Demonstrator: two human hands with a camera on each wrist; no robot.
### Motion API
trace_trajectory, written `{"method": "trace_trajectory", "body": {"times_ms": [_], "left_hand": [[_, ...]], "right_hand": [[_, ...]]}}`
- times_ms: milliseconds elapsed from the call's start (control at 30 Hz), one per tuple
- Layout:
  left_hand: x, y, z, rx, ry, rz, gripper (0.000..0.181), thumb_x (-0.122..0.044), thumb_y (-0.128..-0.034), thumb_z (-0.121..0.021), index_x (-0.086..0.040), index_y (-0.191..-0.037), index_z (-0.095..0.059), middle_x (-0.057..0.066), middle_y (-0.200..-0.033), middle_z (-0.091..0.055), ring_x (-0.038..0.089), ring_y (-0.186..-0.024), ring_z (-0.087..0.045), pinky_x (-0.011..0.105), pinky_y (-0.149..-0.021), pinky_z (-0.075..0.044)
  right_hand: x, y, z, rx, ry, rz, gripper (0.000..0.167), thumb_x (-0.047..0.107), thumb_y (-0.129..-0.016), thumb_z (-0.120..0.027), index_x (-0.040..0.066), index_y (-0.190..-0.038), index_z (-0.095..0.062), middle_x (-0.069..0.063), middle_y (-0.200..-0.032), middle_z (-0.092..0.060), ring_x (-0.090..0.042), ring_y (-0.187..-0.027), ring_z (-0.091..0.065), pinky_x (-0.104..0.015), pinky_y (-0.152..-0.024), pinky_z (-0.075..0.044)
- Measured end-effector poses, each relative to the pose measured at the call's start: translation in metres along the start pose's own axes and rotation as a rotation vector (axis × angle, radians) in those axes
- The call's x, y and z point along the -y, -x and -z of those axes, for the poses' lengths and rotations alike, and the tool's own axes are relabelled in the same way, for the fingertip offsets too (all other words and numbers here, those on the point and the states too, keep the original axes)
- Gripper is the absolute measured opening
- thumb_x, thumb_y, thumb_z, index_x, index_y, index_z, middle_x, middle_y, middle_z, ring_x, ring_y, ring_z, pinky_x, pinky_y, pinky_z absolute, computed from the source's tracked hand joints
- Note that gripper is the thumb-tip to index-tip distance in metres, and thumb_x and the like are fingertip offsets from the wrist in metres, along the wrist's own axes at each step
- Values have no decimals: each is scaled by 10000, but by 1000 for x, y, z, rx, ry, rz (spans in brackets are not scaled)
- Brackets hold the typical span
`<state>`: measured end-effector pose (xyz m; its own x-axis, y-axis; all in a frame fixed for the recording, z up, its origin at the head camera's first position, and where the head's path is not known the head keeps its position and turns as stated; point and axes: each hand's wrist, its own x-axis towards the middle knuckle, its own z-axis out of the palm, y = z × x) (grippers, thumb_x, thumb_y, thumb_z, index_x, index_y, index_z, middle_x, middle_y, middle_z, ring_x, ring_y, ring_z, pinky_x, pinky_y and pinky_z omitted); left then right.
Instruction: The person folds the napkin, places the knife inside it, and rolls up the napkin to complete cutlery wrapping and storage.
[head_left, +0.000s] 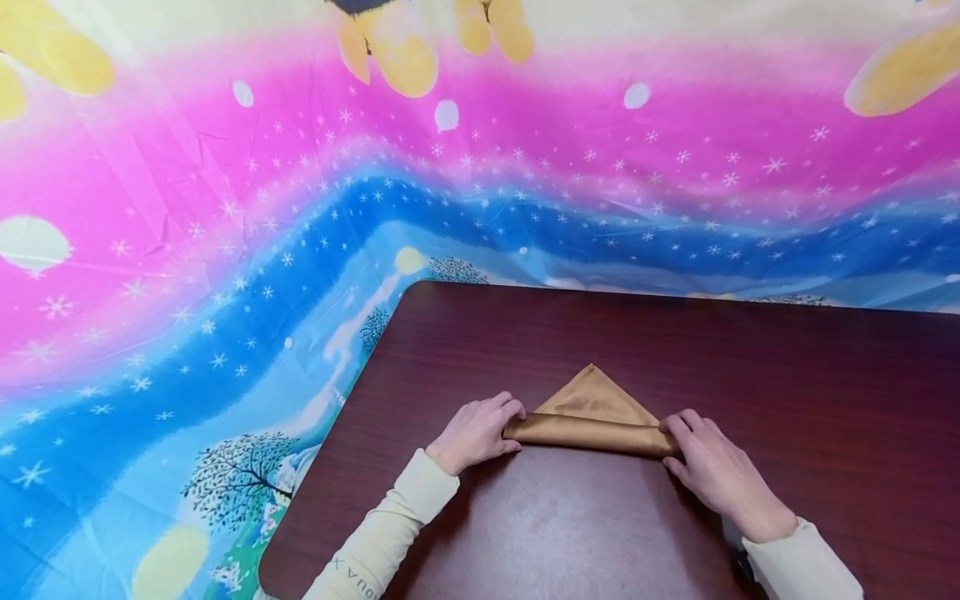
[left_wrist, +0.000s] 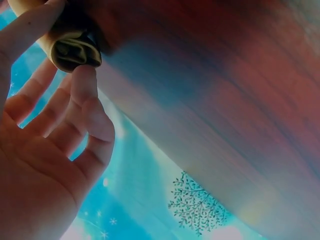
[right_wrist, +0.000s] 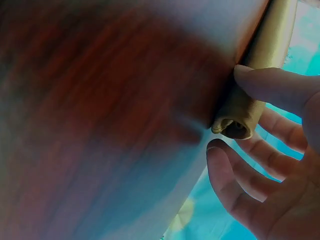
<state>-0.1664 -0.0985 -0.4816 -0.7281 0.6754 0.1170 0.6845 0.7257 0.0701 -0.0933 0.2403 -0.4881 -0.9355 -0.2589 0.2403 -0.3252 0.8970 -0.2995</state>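
A golden-brown satin cloth (head_left: pixel 596 432) lies on the table, its near part rolled into a tube and its far part a flat triangle pointing away. My left hand (head_left: pixel 480 429) holds the left end of the roll between thumb and fingers. In the left wrist view, the spiral layers of the cloth (left_wrist: pixel 75 52) show at that open end, with a fingertip touching it. At the other end my right hand (head_left: pixel 716 467) grips the roll, thumb on the near side and fingers over the far side. The right wrist view shows the hollow end of the cloth (right_wrist: pixel 239 122).
The dark reddish-brown table (head_left: pixel 525 333) has rounded corners at its left side. Behind and to the left hangs a pink and blue printed fabric (head_left: pixel 300 208) with snowflakes and trees, close against the table's edges.
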Motion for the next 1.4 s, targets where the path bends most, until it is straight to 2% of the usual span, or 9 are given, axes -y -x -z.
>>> {"method": "trace_trajectory", "body": {"times_ms": [367, 500, 700, 800, 933, 1100, 1200, 1400], "left_hand": [[3, -1, 1, 53, 38, 23, 323, -291, -820, -724, -203, -1115, -626, -67, -1024, -622, 85, -661, -539, 250, -601, -478], [6, -1, 1, 59, 102, 50, 278, -291, -844, -684, -203, -1101, -623, -76, -1003, -624, 79, -671, -526, 246, -620, -470], [11, -2, -1, 75, 211, 123, 262, -323, -885, -642, -199, -1115, -611, -75, -1010, -660, 86, -795, -581, 280, -732, -503], [12, -2, 0, 80, 274, 147, 272, -327, -914, -618, -186, -1146, -602, -72, -911, -680, 102, -812, -614, 296, -762, -511], [13, -3, 1, 97, 338, 166, 279, -335, -950, -580, -175, -1179, -582, -99, -736, -644, 94, -719, -598, 282, -729, -490], [14, -4, 0, 99, 348, 191, 268, -353, -974, -537, -188, -1181, -577, -84, -823, -637, 76, -685, -539, 242, -670, -441], [14, -5, -1, 89, 353, 193, 260, -353, -984, -513, -186, -1173, -579, -74, -851, -651, 76, -714, -555, 242, -691, -457], [15, -7, -3, 67, 354, 189, 249, -347, -992, -493, -185, -1155, -588, -76, -860, -668, 73, -688, -551, 244, -678, -468]], "right_hand": [[-1, 0, -1, -5, -13, -11, 281, 118, -809, -724, 55, -1054, -602, -99, -1018, -592, -297, -877, -590, -476, -665, -484], [-1, 1, -2, -3, -25, -30, 244, 129, -846, -693, 65, -1064, -604, -92, -1012, -600, -293, -881, -596, -478, -674, -485], [-2, 1, -2, -22, -37, -43, 209, 140, -886, -655, 69, -1071, -592, -78, -947, -604, -295, -852, -598, -472, -657, -478], [-2, 0, -2, 0, -47, -73, 208, 157, -912, -628, 64, -1091, -579, -83, -929, -603, -297, -843, -597, -464, -648, -472], [-2, -1, -1, 39, -61, -110, 226, 182, -946, -588, 56, -1130, -560, -100, -929, -611, -303, -855, -605, -457, -652, -471], [-2, -3, 0, 42, -72, -116, 247, 184, -957, -571, 43, -1157, -535, -123, -914, -619, -332, -852, -615, -475, -660, -474], [-2, -4, 1, 52, -77, -122, 253, 186, -962, -563, 36, -1162, -522, -126, -900, -626, -340, -844, -624, -480, -665, -476], [-2, -7, 2, 101, -85, -149, 251, 209, -980, -535, 28, -1150, -502, -62, -802, -591, -225, -728, -600, -391, -604, -444]]}}
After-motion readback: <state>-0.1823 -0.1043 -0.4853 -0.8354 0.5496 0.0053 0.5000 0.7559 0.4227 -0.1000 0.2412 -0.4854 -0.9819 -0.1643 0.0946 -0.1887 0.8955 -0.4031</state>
